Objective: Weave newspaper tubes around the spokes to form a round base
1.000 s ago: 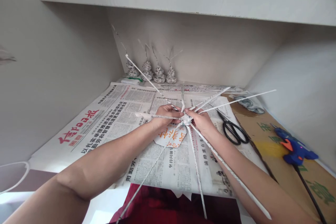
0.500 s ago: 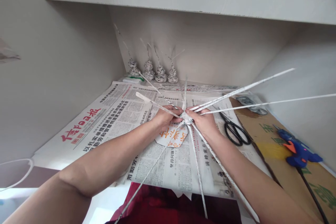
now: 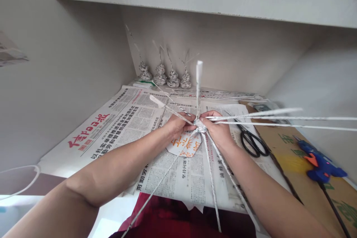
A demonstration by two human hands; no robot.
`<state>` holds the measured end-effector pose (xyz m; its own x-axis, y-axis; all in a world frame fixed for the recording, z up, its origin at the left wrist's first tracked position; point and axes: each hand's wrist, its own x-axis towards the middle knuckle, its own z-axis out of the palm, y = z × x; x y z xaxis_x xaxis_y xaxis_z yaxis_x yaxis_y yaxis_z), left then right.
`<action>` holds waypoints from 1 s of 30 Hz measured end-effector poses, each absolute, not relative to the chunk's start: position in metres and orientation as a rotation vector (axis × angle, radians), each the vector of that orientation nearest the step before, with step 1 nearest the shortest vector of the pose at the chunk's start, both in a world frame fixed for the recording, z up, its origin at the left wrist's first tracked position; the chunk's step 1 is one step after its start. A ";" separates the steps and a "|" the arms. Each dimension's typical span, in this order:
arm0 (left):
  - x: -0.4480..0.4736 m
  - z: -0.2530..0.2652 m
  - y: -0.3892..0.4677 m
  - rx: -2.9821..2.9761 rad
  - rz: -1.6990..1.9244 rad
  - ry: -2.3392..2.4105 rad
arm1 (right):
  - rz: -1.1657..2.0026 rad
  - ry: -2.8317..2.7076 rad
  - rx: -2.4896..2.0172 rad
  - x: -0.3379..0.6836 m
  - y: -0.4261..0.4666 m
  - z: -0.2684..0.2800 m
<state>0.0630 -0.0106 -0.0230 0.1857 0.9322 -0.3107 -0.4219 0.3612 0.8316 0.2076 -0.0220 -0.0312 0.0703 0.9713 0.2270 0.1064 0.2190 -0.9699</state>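
Observation:
A small woven piece (image 3: 200, 125) of rolled newspaper lies between my hands, its long paper strips radiating outward on all sides. My left hand (image 3: 181, 123) pinches its left edge, fingers closed around the base of the strips there. On the other side, my right hand (image 3: 217, 125) grips the right edge, thumb on top, with several strips passing through toward the right. One upright paper strip (image 3: 198, 85) rises from the far side of the weave. Under the left hand rests a white card (image 3: 182, 148) with orange writing, partly covered.
Spread newspaper (image 3: 114, 130) covers the table. Several woven gourd shapes (image 3: 173, 79) stand at the back wall, beside a bundle of paper sticks (image 3: 217, 94). Black scissors (image 3: 253, 143) lie right of my hand. A blue glue gun (image 3: 325, 167) sits on cardboard (image 3: 279, 137).
Strips at the right have swung lower, and a strip now stands upright beyond the weave. My right hand's fingers have shifted slightly; the left keeps its grip. The whole view has moved a little.

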 end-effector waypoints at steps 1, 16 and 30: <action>0.063 -0.023 -0.011 0.673 1.066 0.938 | 0.968 -1.275 -1.154 0.207 -0.021 -0.032; 0.065 -0.031 -0.009 0.750 1.044 0.916 | 1.050 -1.186 -1.173 0.206 -0.021 -0.033; 0.060 -0.036 -0.008 0.793 1.094 0.915 | 1.138 -1.137 -1.219 0.210 -0.019 -0.034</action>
